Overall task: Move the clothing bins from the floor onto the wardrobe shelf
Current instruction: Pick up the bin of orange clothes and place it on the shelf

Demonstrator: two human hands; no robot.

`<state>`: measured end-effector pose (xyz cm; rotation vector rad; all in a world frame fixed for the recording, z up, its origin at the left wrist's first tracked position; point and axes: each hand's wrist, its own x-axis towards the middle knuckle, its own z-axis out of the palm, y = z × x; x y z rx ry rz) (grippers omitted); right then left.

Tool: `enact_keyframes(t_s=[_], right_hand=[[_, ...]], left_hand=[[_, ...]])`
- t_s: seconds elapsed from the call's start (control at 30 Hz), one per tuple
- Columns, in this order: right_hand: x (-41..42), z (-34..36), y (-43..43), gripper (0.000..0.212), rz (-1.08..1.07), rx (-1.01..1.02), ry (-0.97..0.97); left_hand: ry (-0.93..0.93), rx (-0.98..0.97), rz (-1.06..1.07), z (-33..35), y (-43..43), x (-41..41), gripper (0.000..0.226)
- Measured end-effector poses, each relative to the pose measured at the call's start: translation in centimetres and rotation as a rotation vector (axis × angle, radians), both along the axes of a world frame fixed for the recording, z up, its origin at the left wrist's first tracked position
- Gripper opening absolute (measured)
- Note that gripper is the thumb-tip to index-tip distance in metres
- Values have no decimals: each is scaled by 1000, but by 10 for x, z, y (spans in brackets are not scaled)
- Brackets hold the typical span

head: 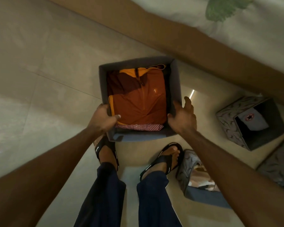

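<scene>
A grey fabric bin [175, 82], packed with a folded orange shirt [141, 102] over a red checked garment [138, 127], is held between both hands above the tiled floor [39, 79]. The left hand [103, 119] has its grip clamped on the near left corner, thumb inside. The right hand [183, 116] presses the near right wall, fingers partly spread. Two patterned bins [252, 123] [192, 171] sit on the floor to the right of the right hand's grip.

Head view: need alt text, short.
Seen from above, a person's left hand and right hand grip the near corners of a grey fabric bin holding a folded orange shirt. Their sandalled feet stand on the tiled floor, with two patterned bins at the right.
</scene>
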<state>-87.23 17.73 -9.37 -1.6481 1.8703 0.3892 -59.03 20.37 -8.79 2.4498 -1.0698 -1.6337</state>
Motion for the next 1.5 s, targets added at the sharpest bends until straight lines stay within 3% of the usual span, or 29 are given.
enact_keyframes(t_s=[0.1, 0.23, 0.43, 0.67, 0.83, 1.13, 1.23, 1.4, 1.5], right_hand=[[8, -14, -23, 40, -95, 127, -48], [12, -10, -22, 16, -79, 42, -123], [-15, 44, 16, 25, -114, 63, -96], [-46, 209, 82, 13, -418, 170, -123], [-73, 346, 122, 31, -530, 171, -114], [-72, 524, 216, 45, -891, -6, -174], [-62, 563, 253, 55, -990, -56, -178], [-63, 607, 329, 50, -1207, -185, -145], [-69, 621, 383, 49, -1377, -229, -92]], left_hand=[[47, 13, 29, -6, -5, -2, 53], [35, -11, 69, 2, -3, -10, 46], [35, 27, -22, 51, 18, -18, 56], [51, 121, -226, 194, 52, -50, 80], [70, 69, -264, 344, 49, -89, 51], [56, -121, -714, 529, 44, -110, 50], [34, -168, -902, 569, 40, -119, 50], [83, -264, -1176, 617, 46, -167, 34], [148, -326, -1348, 641, 78, -219, 35]])
